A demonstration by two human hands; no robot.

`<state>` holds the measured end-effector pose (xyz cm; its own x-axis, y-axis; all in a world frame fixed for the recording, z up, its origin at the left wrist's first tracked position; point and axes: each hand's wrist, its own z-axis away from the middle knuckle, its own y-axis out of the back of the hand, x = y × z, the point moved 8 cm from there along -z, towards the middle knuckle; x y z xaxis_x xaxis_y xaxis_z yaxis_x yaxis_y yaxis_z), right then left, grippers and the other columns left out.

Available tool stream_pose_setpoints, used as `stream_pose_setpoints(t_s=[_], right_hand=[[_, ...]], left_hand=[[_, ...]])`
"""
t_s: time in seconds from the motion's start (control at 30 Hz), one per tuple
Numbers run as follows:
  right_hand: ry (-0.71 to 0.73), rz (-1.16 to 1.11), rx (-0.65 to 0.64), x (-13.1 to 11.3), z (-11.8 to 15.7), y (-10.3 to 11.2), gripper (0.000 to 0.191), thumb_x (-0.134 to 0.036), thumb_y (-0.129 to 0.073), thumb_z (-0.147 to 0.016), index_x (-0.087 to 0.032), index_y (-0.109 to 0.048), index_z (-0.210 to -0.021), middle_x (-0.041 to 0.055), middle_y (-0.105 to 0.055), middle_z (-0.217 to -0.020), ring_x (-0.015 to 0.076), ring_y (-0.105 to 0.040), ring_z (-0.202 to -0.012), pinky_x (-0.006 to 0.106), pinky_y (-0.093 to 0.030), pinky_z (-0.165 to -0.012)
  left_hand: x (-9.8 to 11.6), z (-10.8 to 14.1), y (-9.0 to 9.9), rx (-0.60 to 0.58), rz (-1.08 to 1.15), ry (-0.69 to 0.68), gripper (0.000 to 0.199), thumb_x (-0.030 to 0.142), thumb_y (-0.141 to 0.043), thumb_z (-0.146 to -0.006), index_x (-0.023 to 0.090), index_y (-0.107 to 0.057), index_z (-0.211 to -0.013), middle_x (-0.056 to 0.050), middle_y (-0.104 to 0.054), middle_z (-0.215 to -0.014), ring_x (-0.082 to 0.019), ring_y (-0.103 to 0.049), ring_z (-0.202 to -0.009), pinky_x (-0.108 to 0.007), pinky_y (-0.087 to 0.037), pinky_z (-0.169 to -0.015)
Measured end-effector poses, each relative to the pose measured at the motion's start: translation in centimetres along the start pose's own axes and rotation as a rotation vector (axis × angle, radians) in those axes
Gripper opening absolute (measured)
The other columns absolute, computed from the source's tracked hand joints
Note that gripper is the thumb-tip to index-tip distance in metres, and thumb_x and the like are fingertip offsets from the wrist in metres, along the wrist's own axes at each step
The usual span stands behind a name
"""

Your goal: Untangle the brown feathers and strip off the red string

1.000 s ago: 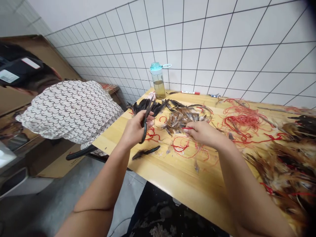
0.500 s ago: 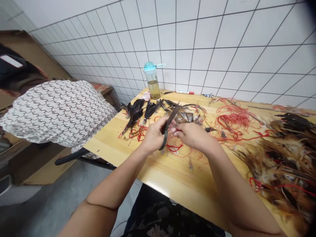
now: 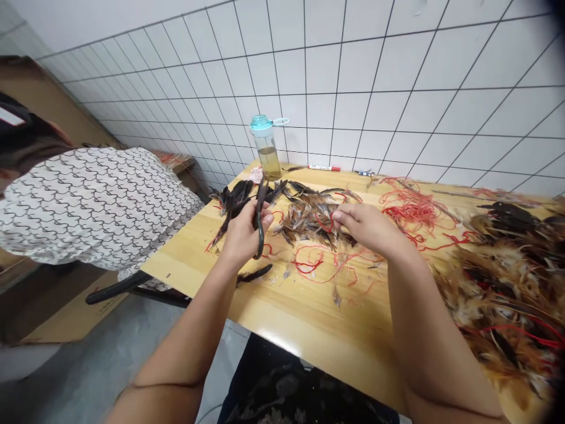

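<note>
1. Left hand (image 3: 242, 232): closed around scissors (image 3: 260, 221), blades shut and pointing up, dark loop handle hanging below the fist. Hand is over the table's near-left part.
2. Right hand (image 3: 366, 227): thumb and fingertips (image 3: 336, 217) pinched together at the right edge of the brown feathers (image 3: 311, 221). Can't tell if it holds a strand or a feather.
3. Brown feathers: loose pile mid-table, between the hands and slightly ahead, with red thread (image 3: 412, 209) tangled through and around it.
4. Dark feathers (image 3: 232, 203): bunch just behind the left hand, partly hidden by it. One loose dark feather (image 3: 253, 273) lies just beyond the left forearm.
5. Wooden table (image 3: 282, 330): more red thread in a big tangle at right; large mixed feather heap (image 3: 498, 288) at far right.
6. Back edge, against the tiled wall (image 3: 353, 76): bottle (image 3: 266, 150) with yellowish liquid, teal cap; red-capped marker (image 3: 324, 168) lying near it.
7. Co-worker in patterned blouse (image 3: 88, 206) sits at left, back turned, hands out of view.
</note>
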<state>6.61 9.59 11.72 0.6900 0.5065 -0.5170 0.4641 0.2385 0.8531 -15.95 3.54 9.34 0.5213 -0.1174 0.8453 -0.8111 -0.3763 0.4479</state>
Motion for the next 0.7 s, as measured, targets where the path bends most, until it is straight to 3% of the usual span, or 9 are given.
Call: stream_pose_setpoints(t_s=[0.07,0.2,0.27,0.47,0.7], right_hand=[[0.007,-0.013,0.022,0.0,0.0,0.3,0.032,-0.033,-0.038,-0.092,-0.019,-0.059,-0.072,0.0019,-0.062,-0.072,0.0150,-0.054,-0.069,0.024,-0.034,-0.065],[-0.002,0.008,0.070,-0.1,0.3,0.8,0.033,-0.035,-0.037,-0.092,-0.019,-0.057,-0.070,0.0025,-0.062,-0.071,0.0156,-0.054,-0.068,0.025,-0.034,-0.064],[-0.042,0.041,0.081,-0.1,0.6,1.0,0.033,-0.035,-0.037,-0.091,-0.019,-0.058,-0.072,0.0031,-0.063,-0.073,0.0164,-0.054,-0.069,0.026,-0.034,-0.063],[-0.089,0.182,0.070,-1.6,1.7,1.5,0.033,-0.033,-0.035,-0.092,-0.019,-0.061,-0.076,0.0061,-0.064,-0.071,0.0177,-0.056,-0.067,0.028,-0.032,-0.060],[-0.078,0.312,-0.032,-3.2,2.3,0.7,0.033,-0.030,-0.034,-0.093,-0.020,-0.061,-0.077,0.0092,-0.068,-0.080,0.0206,-0.059,-0.073,0.028,-0.032,-0.060]], left_hand=[[0.9,1.0,-1.2,-0.137,0.081,0.019,0.035,0.035,-0.066,-0.077,0.018,-0.057,-0.106,-0.005,-0.066,-0.093,-0.015,-0.061,-0.080,-0.026,-0.048,-0.072],[2.8,4.9,-5.8,-0.676,0.376,0.142,0.036,0.038,-0.064,-0.081,0.016,-0.056,-0.109,-0.010,-0.068,-0.093,-0.015,-0.064,-0.076,-0.026,-0.050,-0.065],[3.4,6.7,-7.5,-0.850,0.509,0.196,0.037,0.039,-0.061,-0.083,0.015,-0.056,-0.111,-0.013,-0.068,-0.097,-0.017,-0.065,-0.080,-0.026,-0.051,-0.066],[2.9,7.9,-10.6,-0.923,0.708,0.309,0.035,0.038,-0.063,-0.083,0.015,-0.058,-0.110,-0.013,-0.068,-0.093,-0.019,-0.068,-0.084,-0.025,-0.053,-0.066],[3.3,7.2,-11.4,-0.889,0.721,0.253,0.034,0.039,-0.061,-0.084,0.017,-0.057,-0.110,-0.011,-0.067,-0.090,-0.017,-0.067,-0.081,-0.025,-0.054,-0.066]])
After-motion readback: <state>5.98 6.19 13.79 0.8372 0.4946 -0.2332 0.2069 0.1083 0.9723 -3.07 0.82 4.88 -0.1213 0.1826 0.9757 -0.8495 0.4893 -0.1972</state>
